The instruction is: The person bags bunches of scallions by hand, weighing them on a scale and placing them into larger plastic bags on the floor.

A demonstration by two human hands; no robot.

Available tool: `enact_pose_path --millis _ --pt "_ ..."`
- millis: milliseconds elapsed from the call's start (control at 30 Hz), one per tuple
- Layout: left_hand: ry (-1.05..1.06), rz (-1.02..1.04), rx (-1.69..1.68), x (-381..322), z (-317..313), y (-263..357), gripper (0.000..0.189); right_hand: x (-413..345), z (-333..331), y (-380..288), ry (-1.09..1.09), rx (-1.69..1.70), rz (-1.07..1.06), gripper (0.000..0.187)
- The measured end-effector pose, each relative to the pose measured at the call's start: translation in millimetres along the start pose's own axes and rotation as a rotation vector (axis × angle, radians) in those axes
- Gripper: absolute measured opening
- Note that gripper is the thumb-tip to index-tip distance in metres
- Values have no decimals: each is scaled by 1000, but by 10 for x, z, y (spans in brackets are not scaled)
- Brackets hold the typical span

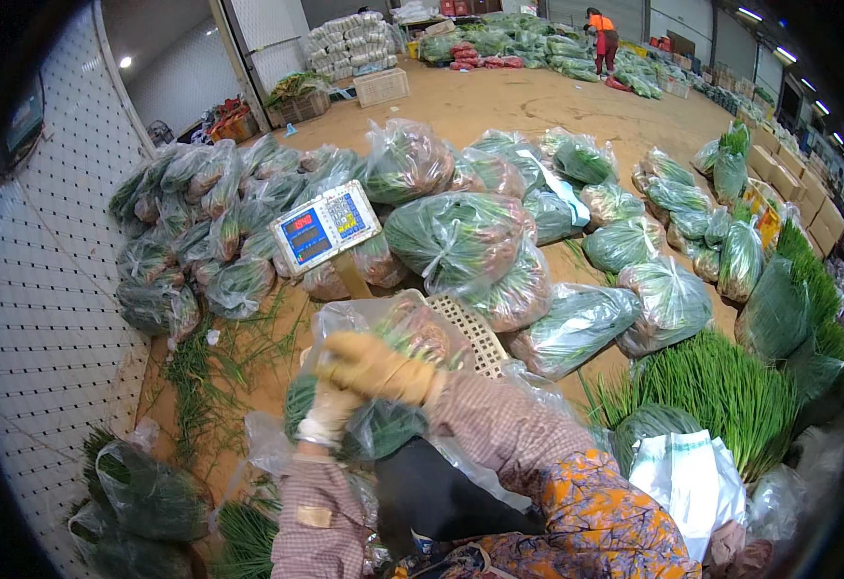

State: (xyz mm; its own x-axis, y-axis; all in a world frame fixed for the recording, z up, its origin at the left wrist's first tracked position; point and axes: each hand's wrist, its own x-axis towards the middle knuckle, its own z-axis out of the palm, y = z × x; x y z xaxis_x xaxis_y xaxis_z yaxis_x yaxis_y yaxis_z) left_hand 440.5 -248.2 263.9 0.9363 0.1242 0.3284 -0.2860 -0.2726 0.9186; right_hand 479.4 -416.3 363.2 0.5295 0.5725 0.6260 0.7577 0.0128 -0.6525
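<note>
My right hand (382,368), in a tan work glove, is closed at the gathered plastic of a clear bag of scallions (422,329). Just below it, my left hand (331,414) wears a whitish glove and meets the right at the same bag; its fingertips are partly covered by the right. Reddish root ends show through the bag's far side, green leaves nearer me. The bag lies in a cream plastic basket (469,326) with a perforated wall. Behind it stands a weighing scale's display head (326,228), lit with red digits.
Filled scallion bags (458,235) crowd the floor ahead, with more stacked left (204,195) beside a white dotted wall (60,289). Loose leaves (201,376) litter the floor. Standing scallions (711,391) and a white sack (686,481) are at right. Far off, a person in orange (601,40) bends.
</note>
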Motion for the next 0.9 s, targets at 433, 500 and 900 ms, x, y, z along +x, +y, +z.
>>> enact_pose_path --millis 433,500,900 --pt "229 -300 -779 2 207 434 26 -257 268 281 126 1 263 14" --pt "95 -341 -837 -64 113 540 29 -312 322 267 142 37 234 13" --pt "285 195 337 -34 199 399 21 -290 310 519 -264 511 608 37"
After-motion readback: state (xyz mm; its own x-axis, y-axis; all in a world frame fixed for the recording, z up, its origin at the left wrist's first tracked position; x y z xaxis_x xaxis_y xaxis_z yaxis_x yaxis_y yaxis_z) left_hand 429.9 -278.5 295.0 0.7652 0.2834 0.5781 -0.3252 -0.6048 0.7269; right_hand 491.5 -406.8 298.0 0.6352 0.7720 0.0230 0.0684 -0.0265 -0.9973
